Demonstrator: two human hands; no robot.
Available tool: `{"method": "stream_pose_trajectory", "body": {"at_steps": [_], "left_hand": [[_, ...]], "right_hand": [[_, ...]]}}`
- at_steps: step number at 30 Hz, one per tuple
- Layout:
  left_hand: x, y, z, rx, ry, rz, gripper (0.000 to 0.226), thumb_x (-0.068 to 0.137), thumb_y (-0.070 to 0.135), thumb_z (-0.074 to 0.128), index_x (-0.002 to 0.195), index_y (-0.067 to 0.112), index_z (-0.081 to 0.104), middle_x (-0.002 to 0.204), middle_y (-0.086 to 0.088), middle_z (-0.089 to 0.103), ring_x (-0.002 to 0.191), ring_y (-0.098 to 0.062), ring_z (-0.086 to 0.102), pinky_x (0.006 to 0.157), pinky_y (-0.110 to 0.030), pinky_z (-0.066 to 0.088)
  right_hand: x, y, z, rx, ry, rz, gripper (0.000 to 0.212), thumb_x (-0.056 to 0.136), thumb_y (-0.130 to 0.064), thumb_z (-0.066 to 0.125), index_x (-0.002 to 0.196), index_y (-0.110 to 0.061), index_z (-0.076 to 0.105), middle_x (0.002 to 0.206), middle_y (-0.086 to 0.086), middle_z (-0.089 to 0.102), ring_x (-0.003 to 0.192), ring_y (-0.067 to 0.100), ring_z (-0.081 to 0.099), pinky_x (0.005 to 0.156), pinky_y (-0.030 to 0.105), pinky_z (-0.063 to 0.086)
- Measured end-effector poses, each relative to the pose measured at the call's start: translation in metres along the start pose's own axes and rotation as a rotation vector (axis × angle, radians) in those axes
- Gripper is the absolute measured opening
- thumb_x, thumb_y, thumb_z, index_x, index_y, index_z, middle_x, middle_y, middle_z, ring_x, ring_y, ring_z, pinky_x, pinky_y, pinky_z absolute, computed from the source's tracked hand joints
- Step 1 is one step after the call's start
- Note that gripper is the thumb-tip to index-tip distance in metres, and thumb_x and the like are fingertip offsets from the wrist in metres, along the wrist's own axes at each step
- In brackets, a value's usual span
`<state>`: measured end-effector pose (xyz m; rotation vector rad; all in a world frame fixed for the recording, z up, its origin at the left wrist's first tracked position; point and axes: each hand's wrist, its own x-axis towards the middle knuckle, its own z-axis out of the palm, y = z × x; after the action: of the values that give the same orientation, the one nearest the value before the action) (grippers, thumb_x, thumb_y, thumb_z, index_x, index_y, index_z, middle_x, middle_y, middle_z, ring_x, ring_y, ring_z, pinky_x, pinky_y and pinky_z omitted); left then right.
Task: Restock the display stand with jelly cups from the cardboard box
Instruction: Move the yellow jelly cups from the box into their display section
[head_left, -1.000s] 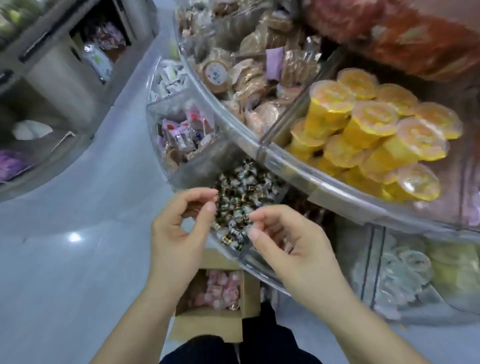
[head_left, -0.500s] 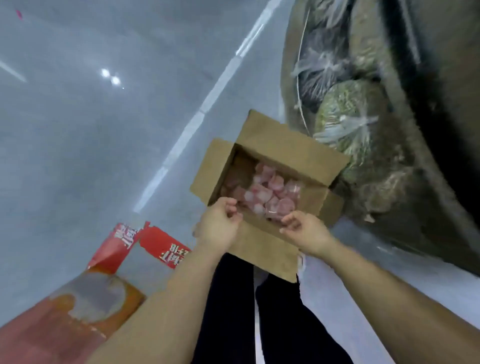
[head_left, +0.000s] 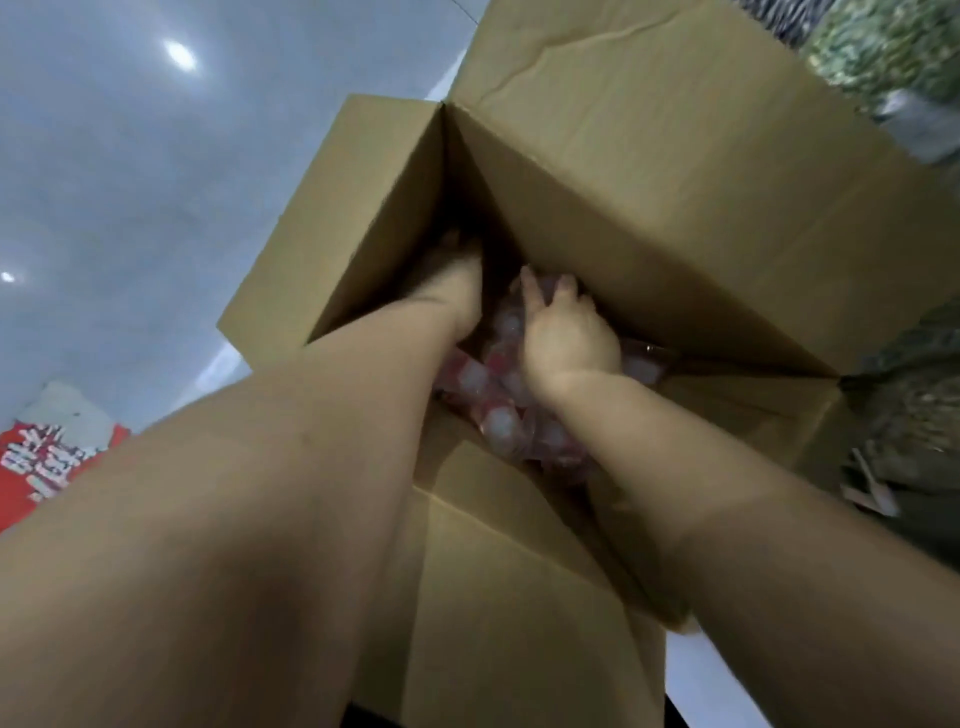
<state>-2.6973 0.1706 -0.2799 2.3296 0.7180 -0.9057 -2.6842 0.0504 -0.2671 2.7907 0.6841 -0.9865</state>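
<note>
Since half a second ago the view has dropped close over the cardboard box (head_left: 649, 171), which now fills most of the frame. Both hands, then at the near rim, are now down inside it among the jelly cups (head_left: 498, 415). A second ago the hands were up at the display stand, which is now out of view. Judgement: one trip to the stand is over and a fresh pickup is beginning; nothing in this view shows how full the stand is.

Left hand (head_left: 457, 286): it is plunged deep toward the far left inner corner of the box. The back of the hand and the wrist show, but the fingers are lost in shadow and blur. Whether they are spread, curled, or gripping cups cannot be told.

Right hand (head_left: 566, 338): it lies palm-down on the heap of cups. The fingers (head_left: 530, 286) are bent and slightly spread, their tips pressed into the pile as if gathering. It is in contact with the cups; whether it has closed round any cannot be confirmed, since the palm hides what lies beneath.

Jelly cups: pink, with pale lids, loose in the bottom of the box, visible between and below the two wrists. None is lifted clear.

Surroundings: box flaps stand open on all sides. A grey floor (head_left: 130, 182) lies to the left, with a red printed package (head_left: 47, 462) at the left edge. Bagged goods (head_left: 893, 47) sit beyond the box on the right.

Risk, as judged: loose cups may spill from a two-handed scoop on the lift.
</note>
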Motion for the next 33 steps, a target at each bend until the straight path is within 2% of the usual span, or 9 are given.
{"method": "stream_pose_trajectory", "body": {"at_steps": [6, 9, 13, 15, 18, 22, 26, 29, 33], "left_hand": [[0.001, 0.004, 0.012, 0.176, 0.091, -0.031, 0.032, 0.098, 0.014, 0.039, 0.127, 0.006, 0.048, 0.129, -0.017, 0.052, 0.117, -0.033, 0.053, 0.090, -0.038, 0.044], [-0.016, 0.005, 0.002, -0.100, 0.028, -0.162, 0.035, 0.096, 0.026, 0.044, 0.124, 0.006, 0.053, 0.126, -0.017, 0.055, 0.114, -0.032, 0.054, 0.086, -0.032, 0.043], [-0.049, 0.004, -0.002, -0.521, -0.060, -0.356, 0.040, 0.090, 0.027, 0.056, 0.121, 0.002, 0.050, 0.121, -0.022, 0.057, 0.109, -0.036, 0.058, 0.092, -0.036, 0.048], [-0.067, 0.000, -0.001, -0.784, -0.028, -0.423, 0.044, 0.086, 0.018, 0.061, 0.123, 0.001, 0.047, 0.118, -0.025, 0.058, 0.105, -0.038, 0.060, 0.091, -0.046, 0.051], [-0.093, -0.001, -0.009, -1.197, -0.073, -0.475, 0.051, 0.090, 0.007, 0.057, 0.137, 0.008, 0.036, 0.116, -0.018, 0.056, 0.094, -0.026, 0.061, 0.081, -0.040, 0.054], [-0.158, -0.001, -0.051, -1.387, -0.202, -0.341, 0.041, 0.090, -0.002, 0.052, 0.129, 0.010, 0.047, 0.111, -0.013, 0.061, 0.099, -0.023, 0.061, 0.083, -0.032, 0.052], [-0.260, 0.027, -0.133, -1.376, -0.112, -0.114, 0.055, 0.079, -0.014, 0.055, 0.125, 0.016, 0.045, 0.110, -0.004, 0.060, 0.094, -0.009, 0.062, 0.089, -0.034, 0.048], [-0.344, 0.067, -0.211, -1.280, -0.033, 0.085, 0.060, 0.063, -0.003, 0.061, 0.111, 0.027, 0.040, 0.112, -0.006, 0.058, 0.089, -0.005, 0.060, 0.083, -0.021, 0.047], [-0.436, 0.125, -0.311, -1.155, -0.054, 0.373, 0.059, 0.068, 0.019, 0.068, 0.115, 0.035, 0.036, 0.111, -0.002, 0.060, 0.094, -0.004, 0.061, 0.078, -0.014, 0.048]], "right_hand": [[0.006, -0.005, 0.018, -0.014, 0.152, 0.025, 0.042, 0.097, -0.010, 0.023, 0.138, -0.017, 0.031, 0.119, 0.026, 0.045, 0.106, 0.037, 0.047, 0.075, 0.042, 0.039], [0.001, -0.014, 0.024, 0.047, 0.087, 0.152, 0.043, 0.098, -0.010, 0.024, 0.138, -0.024, 0.032, 0.128, 0.031, 0.038, 0.115, 0.046, 0.041, 0.088, 0.049, 0.039], [0.002, -0.021, 0.031, 0.226, 0.109, 0.345, 0.040, 0.097, -0.010, 0.026, 0.134, -0.020, 0.036, 0.127, 0.029, 0.041, 0.125, 0.045, 0.036, 0.113, 0.051, 0.015], [0.002, -0.020, 0.032, 0.364, 0.189, 0.358, 0.031, 0.094, -0.012, 0.038, 0.123, -0.020, 0.046, 0.121, 0.023, 0.045, 0.119, 0.039, 0.042, 0.113, 0.045, 0.018], [-0.018, -0.012, 0.023, 0.577, 0.219, 0.229, 0.034, 0.087, -0.011, 0.051, 0.119, -0.022, 0.052, 0.125, 0.019, 0.039, 0.115, 0.039, 0.046, 0.101, 0.040, 0.036], [-0.086, -0.007, -0.024, 0.843, 0.246, 0.155, 0.050, 0.075, -0.016, 0.067, 0.122, -0.020, 0.050, 0.120, 0.011, 0.044, 0.112, 0.031, 0.051, 0.093, 0.034, 0.042], [-0.191, -0.010, -0.124, 1.139, 0.204, 0.223, 0.044, 0.071, -0.006, 0.070, 0.111, -0.019, 0.054, 0.110, 0.004, 0.050, 0.106, 0.025, 0.054, 0.093, 0.029, 0.042], [-0.281, -0.013, -0.229, 1.459, 0.084, 0.139, 0.042, 0.074, -0.001, 0.068, 0.104, -0.027, 0.055, 0.109, 0.004, 0.060, 0.098, 0.013, 0.058, 0.088, 0.021, 0.046], [-0.384, 0.000, -0.377, 1.651, 0.054, 0.045, 0.044, 0.061, -0.018, 0.060, 0.103, -0.028, 0.065, 0.103, 0.001, 0.067, 0.095, 0.010, 0.062, 0.082, 0.021, 0.049]]}}
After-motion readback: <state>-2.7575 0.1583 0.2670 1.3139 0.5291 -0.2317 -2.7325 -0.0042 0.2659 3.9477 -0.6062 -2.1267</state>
